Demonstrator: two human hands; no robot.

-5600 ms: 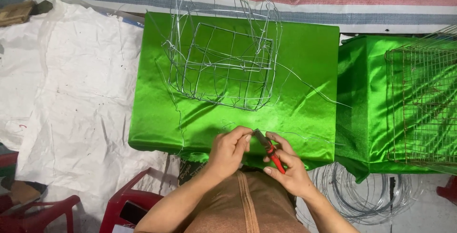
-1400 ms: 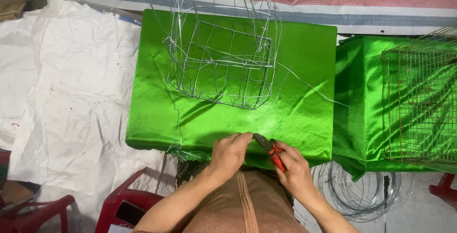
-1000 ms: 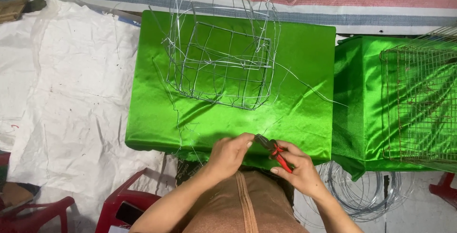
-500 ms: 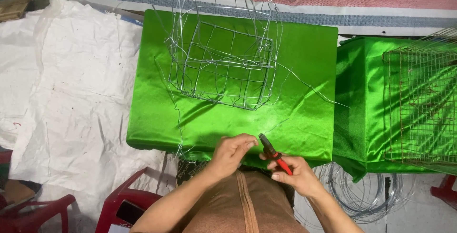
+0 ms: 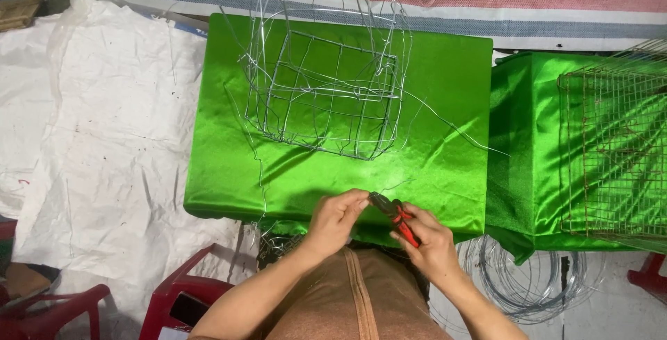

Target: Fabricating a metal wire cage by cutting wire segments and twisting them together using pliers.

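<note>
My right hand point(image 5: 429, 237) grips red-handled pliers point(image 5: 397, 216) at the near edge of a green cloth-covered table point(image 5: 445, 69). The pliers' dark jaws point up-left toward my left hand point(image 5: 336, 215), whose fingers pinch a thin piece of wire right at the jaws. Both hands meet just over the table's front edge. Farther back on the table stands a half-built wire cage point(image 5: 323, 83) of silvery wire, with loose strands sticking out to the left and right.
A second green-covered table point(image 5: 521, 145) on the right carries a rusty wire mesh cage point(image 5: 615, 152). Coils of wire point(image 5: 521, 284) lie on the floor below it. White sheeting point(image 5: 90, 138) covers the floor at left; red plastic stools point(image 5: 187, 298) stand near my knees.
My hands have stayed at the table's front edge, shifting slightly. The pliers' jaws have turned a little toward my left hand's fingers. The wire cage has not moved.
</note>
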